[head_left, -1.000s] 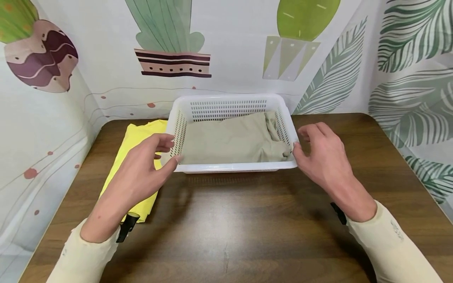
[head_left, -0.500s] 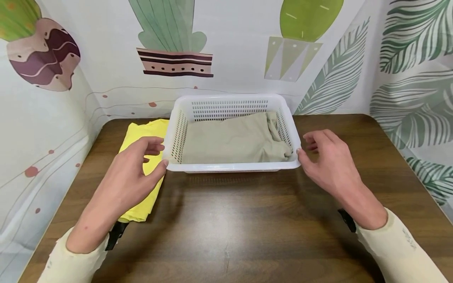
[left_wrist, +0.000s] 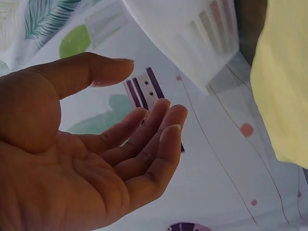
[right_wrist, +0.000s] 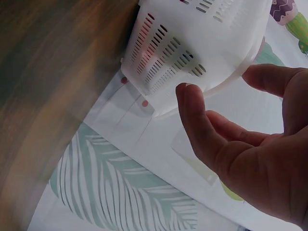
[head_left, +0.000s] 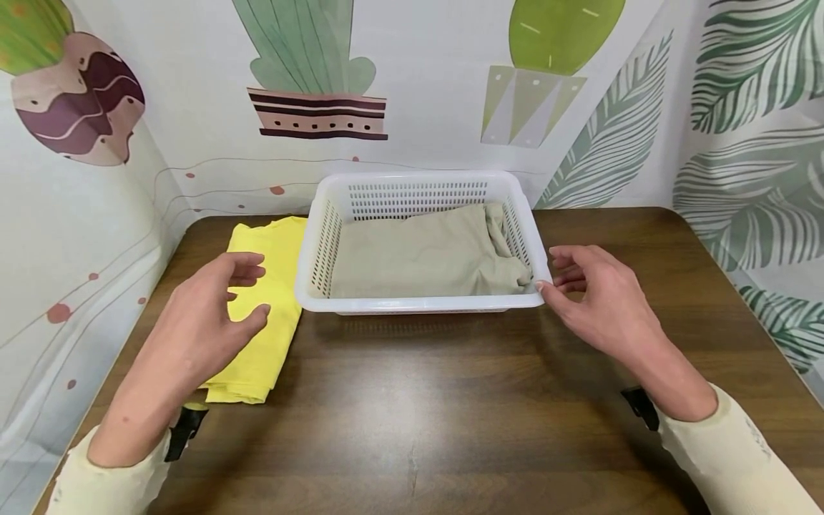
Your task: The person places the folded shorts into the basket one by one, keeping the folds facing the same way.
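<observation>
the fingers of my left hand [head_left: 209, 307] are loosely bent and hold nothing; the yellow cloth [head_left: 277, 307] lies below them. my right hand [head_left: 599, 300] is relaxed too, its thumb tip at the rim of the white basket [head_left: 412, 306], other fingertips just outside. between my hands, inside the basket, lies the beige cloth [head_left: 418, 257].
</observation>
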`<state>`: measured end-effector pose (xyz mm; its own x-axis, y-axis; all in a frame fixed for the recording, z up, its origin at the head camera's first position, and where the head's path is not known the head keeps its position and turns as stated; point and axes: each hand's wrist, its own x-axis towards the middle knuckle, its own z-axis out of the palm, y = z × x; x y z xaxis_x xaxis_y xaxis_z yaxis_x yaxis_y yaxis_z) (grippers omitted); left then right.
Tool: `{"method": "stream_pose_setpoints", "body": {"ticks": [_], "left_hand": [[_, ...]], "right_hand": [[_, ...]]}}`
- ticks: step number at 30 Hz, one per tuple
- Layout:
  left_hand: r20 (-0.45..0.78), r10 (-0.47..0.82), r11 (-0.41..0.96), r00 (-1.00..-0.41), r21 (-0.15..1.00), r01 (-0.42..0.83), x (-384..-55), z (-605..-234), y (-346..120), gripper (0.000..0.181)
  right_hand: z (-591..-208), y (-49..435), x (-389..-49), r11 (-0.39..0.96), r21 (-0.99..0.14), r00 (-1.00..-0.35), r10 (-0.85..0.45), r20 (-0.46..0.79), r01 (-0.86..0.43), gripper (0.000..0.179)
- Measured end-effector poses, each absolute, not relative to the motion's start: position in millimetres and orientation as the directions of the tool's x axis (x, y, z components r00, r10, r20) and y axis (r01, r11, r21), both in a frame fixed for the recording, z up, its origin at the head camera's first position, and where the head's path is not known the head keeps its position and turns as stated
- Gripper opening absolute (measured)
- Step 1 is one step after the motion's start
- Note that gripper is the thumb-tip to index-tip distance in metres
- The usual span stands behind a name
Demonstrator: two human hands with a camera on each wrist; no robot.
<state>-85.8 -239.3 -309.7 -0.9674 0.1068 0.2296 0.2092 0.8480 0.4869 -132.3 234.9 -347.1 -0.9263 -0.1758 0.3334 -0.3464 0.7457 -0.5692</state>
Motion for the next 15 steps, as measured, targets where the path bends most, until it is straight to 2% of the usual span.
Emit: {"method": "stream_pose_setpoints", "body": {"ticks": [15], "left_hand": [[0.099,0.305,0.904,-0.947,0.283,0.321,-109.7,-322.8,-278.5,0.070]], "right_hand": [[-344.1,238.5,-132.8,0.695,-0.622,-0.932,-0.241,0.270,-0.359,0.041]]}}
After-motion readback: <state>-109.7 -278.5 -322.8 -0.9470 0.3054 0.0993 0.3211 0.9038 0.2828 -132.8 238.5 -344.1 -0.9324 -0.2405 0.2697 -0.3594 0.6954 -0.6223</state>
